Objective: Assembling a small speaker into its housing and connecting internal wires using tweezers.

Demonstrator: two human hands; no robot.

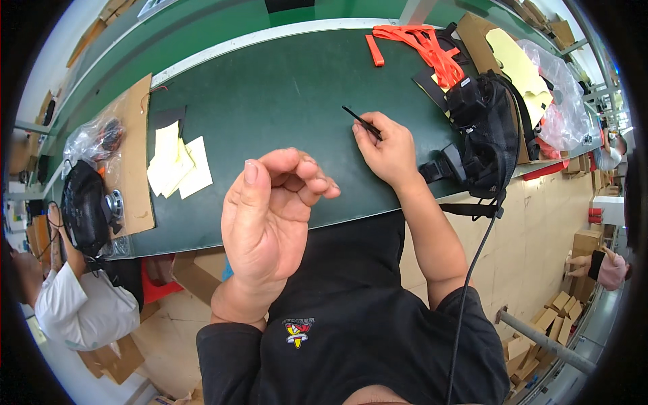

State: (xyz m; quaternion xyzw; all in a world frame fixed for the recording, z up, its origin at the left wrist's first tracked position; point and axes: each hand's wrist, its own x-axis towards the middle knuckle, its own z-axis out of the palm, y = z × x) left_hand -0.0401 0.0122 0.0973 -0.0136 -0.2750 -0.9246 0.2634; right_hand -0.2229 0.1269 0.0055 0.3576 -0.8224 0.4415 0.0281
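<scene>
Person wears a black short-sleeved shirt [351,324]. Small embroidered emblem on the chest [298,329] in red, yellow and white. Both forearms bare below the sleeves. Left hand [266,216] and right hand [386,150] bare: no gloves, rings or wristwear visible. A thin black cable [466,297] crosses the right shoulder.

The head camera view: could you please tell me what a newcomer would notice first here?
The left hand is raised close to the camera above the green table, fingers curled and holding nothing. Beyond it, the right hand rests on the table, pinching a thin black strip. At the right end lie a black bag and orange straps; yellow paper sheets lie at the left.
</scene>
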